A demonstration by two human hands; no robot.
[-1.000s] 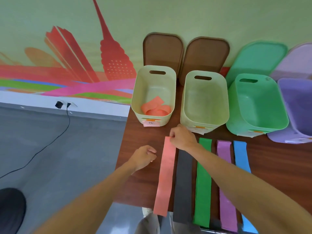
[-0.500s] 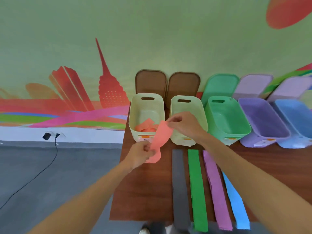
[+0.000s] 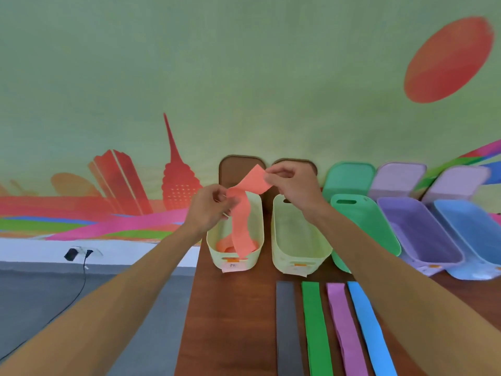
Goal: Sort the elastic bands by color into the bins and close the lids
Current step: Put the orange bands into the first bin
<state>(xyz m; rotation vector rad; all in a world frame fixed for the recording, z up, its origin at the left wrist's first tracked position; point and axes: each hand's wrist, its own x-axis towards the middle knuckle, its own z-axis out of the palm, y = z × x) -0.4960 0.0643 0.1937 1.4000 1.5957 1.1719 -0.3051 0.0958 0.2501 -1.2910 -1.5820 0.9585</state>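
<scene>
- Two grips are raised over the leftmost cream bin (image 3: 212, 248): the left grip (image 3: 210, 210) and the right grip (image 3: 291, 185), each pinched on the salmon band (image 3: 244, 213).
- The band's upper end is held by the right grip. A point further down it is held by the left grip, which sits just below and to the left of the right one.
- From the left grip the band's long axis runs almost straight down, and its free end hangs inside the bin, where more salmon band is seen on the bottom.
- The bin's opening is thus placed directly beneath the left grip and down-left of the right grip, so the left grip is the nearer one.
- The step in hand is judged to be the drop. The upper end may need to be carried leftward first, lest it be draped over the rim toward the second cream bin (image 3: 298, 240).
- Below and right of both grips, a grey band (image 3: 287, 327), green band (image 3: 315, 329), purple band (image 3: 345, 329) and blue band (image 3: 368, 329) are laid side by side on the tabletop (image 3: 230, 321), pointing toward the bins.
- No lid is fitted yet, and a brown lid (image 3: 230, 169) is leaned against the wall beyond the grips.
</scene>
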